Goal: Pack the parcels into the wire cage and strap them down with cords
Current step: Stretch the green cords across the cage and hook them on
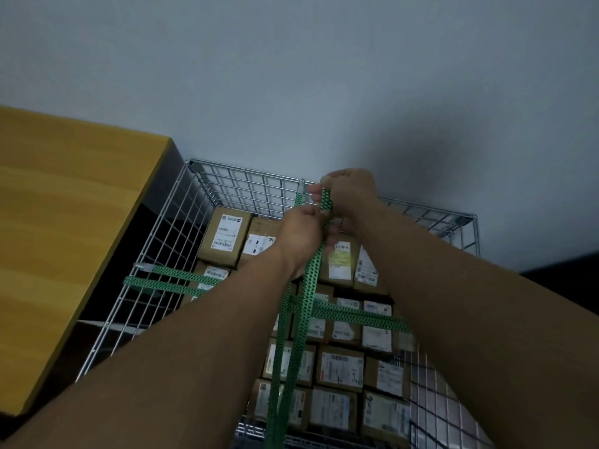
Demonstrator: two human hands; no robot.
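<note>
The wire cage (pixel 246 176) stands against the wall, filled with several brown cardboard parcels (pixel 339 367) bearing white labels. One green cord with black dots (pixel 168 283) runs across the cage from its left wall to the right. A second green cord (pixel 304 296) runs from the near side up to the far rim. My right hand (pixel 351 197) is at the far rim, closed on that cord's end. My left hand (pixel 299 236) grips the same cord just below it. Both forearms reach over the parcels.
A yellow wooden tabletop (pixel 64 228) adjoins the cage's left side, with dark space beneath it. A plain grey wall (pixel 291 76) rises directly behind the cage. The cage's right wire wall (pixel 453 403) runs along the lower right.
</note>
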